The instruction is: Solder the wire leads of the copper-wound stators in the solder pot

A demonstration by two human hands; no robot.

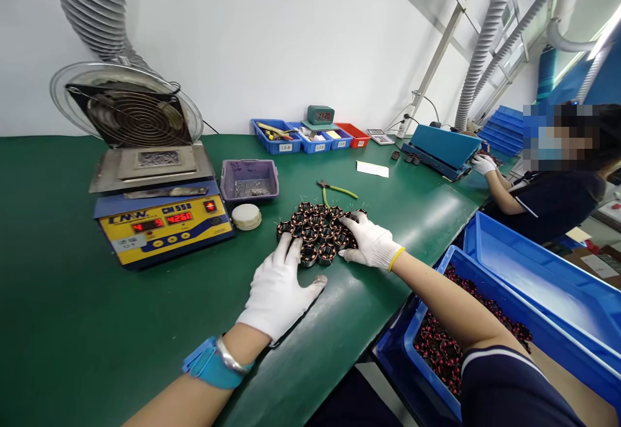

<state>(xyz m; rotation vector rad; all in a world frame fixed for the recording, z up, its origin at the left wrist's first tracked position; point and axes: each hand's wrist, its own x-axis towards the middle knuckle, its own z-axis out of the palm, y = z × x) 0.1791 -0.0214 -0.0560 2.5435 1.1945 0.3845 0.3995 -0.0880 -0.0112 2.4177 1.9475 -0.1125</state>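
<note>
A cluster of black ring-shaped motor stators with copper windings [317, 234] stands packed together on the green table. Both my hands wear white gloves. My left hand [281, 288] rests at the near left side of the cluster, fingertips touching the outer stators, thumb spread away to the right. At the right side, my right hand [371, 240] lies against the stators with its fingers apart. Fine wire ends stick up from the rear stators. Just behind the cluster are cutting pliers [337, 190] with green handles, one handle reaching to the stators.
A solder pot [169, 226] with a digital display stands left under a fume hose. Near it are a purple bin [250, 181] and a round white tin [246, 217]. Blue tool bins [279, 139] line the wall. A blue crate [412, 333] holds red-and-black parts; a co-worker [548, 187] sits at right.
</note>
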